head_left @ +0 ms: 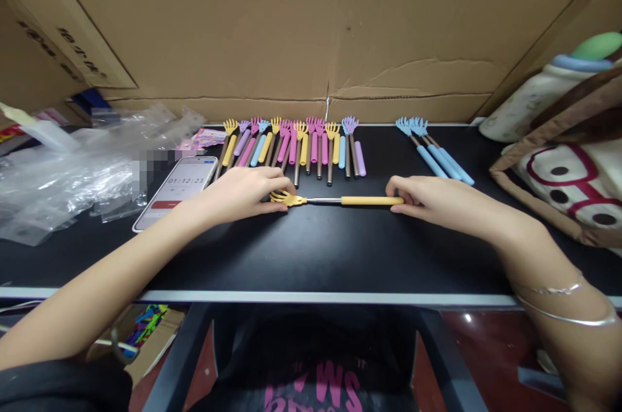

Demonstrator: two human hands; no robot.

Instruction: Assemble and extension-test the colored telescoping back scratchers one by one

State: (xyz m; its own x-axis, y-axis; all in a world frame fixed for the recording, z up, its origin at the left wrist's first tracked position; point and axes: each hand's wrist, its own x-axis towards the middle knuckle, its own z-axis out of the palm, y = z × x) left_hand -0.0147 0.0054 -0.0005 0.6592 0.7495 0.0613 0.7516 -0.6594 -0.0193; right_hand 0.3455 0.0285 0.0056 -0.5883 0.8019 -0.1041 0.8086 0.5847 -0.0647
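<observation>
A yellow telescopic back scratcher [340, 200] lies crosswise on the black table [315, 250]. Its claw head points left and its yellow handle points right. My left hand [245, 194] pinches the claw end. My right hand [432, 199] grips the end of the handle. Behind them lies a row of several collapsed scratchers [296, 146] in yellow, pink, purple and blue. A separate group of blue scratchers [435, 153] lies to the right of that row.
A phone [177, 192] showing a running timer lies left of my left hand. Crumpled clear plastic bags [72, 166] cover the table's left side. A patterned bag [564, 172] stands at the right edge. A cardboard wall [315, 23] closes the back.
</observation>
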